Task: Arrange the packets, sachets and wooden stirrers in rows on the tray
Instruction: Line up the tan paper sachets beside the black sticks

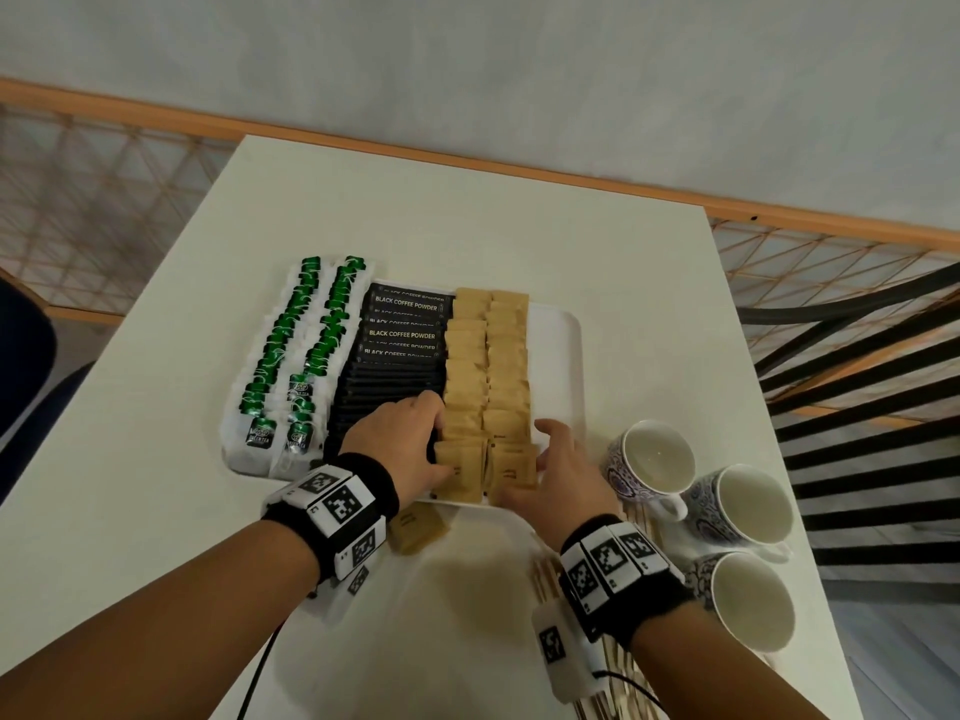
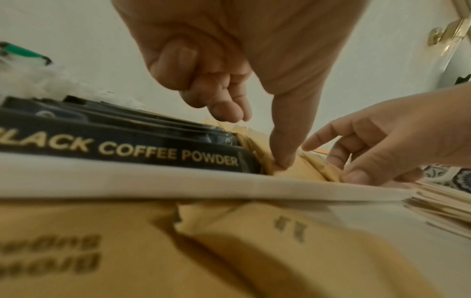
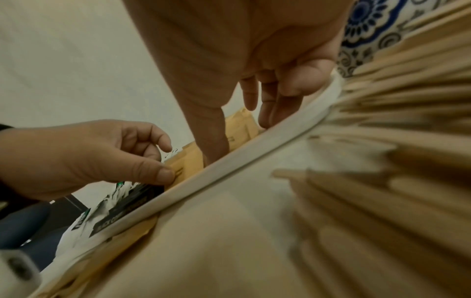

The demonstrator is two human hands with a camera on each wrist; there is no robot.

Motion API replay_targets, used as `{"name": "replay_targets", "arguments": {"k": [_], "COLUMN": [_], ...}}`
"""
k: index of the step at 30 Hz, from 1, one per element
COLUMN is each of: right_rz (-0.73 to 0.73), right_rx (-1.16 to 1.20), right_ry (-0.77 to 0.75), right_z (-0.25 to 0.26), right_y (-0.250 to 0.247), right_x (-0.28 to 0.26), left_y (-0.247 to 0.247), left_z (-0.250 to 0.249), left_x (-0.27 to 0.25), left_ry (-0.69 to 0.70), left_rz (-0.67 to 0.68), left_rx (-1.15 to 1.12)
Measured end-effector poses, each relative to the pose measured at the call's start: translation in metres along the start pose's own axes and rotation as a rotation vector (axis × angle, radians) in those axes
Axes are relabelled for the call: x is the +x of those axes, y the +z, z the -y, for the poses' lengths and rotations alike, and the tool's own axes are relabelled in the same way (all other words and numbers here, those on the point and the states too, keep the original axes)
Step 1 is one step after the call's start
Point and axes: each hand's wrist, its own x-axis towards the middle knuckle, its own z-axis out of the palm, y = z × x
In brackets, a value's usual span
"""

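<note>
Both hands (image 1: 400,444) on brown sachets (image 1: 485,376); white table (image 1: 156,459)

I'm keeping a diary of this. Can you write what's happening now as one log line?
left hand: pinching brown sachets | right hand: fingers on them, grip unclear | tray: right strip bare | wooden stirrers: still off tray

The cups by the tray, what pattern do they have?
A blue floral pattern on white cups, best seen in the right wrist view.
</note>
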Motion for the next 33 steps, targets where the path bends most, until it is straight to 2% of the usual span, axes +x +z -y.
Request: {"name": "replay_targets", "arguments": {"k": [9,12,15,17,19,21,23,25,27,30,33], "right_rz": [0.009,-0.010,-0.088,-0.148,-0.166,-0.141,-0.056,0.097,0.154,0.027,-0.060], "right_rx": [0.119,0.117,0.270,0.330,0.363,0.406,0.473,0.610,0.759,0.862,0.729], "right_ry": [0.003,-0.059,-0.193,-0.270,-0.303,-0.314,-0.316,-0.302,-0.226,-0.092,-0.104], "right_z": [-0.005,-0.010,-0.014,-0.013,-0.013,-0.014,-0.015,-0.015,-0.013,-0.011,-0.019], "right_y": [-0.002,-0.005,-0.005,-0.005,-0.004,-0.003,-0.007,-0.012,-0.014,-0.012,-0.007], "right_x": [0.002,-0.003,-0.010,-0.012,-0.013,-0.012,-0.013,-0.016,-0.016,-0.009,0.000], "left_y": [0.010,0.010,0.008,0.009,0.012,0.012,0.013,0.011,0.011,0.012,0.009], "left_z": [-0.018,-0.024,-0.028,-0.030,-0.030,-0.030,-0.026,-0.025,-0.027,-0.030,-0.029], "left_x": [-0.003,-0.001,0.000,0.000,0.001,0.001,0.003,0.003,0.003,0.003,0.003], "left_ry": [0.181,0.154,0.082,0.026,-0.031,-0.101,-0.143,-0.130,-0.104,-0.069,0.022], "left_rz": [0.064,0.063,0.108,0.166,0.214,0.234,0.232,0.201,0.170,0.121,0.083], "left_rx": [-0.088,-0.110,-0.165,-0.286,-0.518,-0.769,-0.919,-0.915,-0.866,-0.789,-0.520]}}
